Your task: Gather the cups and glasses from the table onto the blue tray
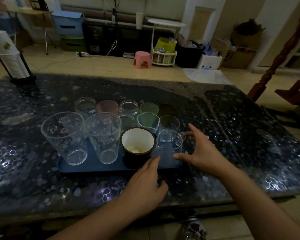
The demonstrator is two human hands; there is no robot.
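Blue flat plastic tray point(93, 168), frame centre, carries clear printed tumblers point(66, 137), dark enamel mug point(137, 146), handled glass jug point(170, 146); left hand point(145, 184) and right hand point(203, 149) spread, empty, flanking the jug

pink stool point(141, 59), paper-cup stack point(9, 54), white side table point(166, 25)

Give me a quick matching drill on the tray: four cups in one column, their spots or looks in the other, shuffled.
Column one:
1. enamel mug
2. handled clear glass cup
3. pink tumbler
4. printed tall glass

Column two:
A. back row, between two clear jars
B. front left of the blue tray
C. dark outside, white inside, near the left hand
D. front right, beside the open right hand

Pairs: 1-C, 2-D, 3-A, 4-B
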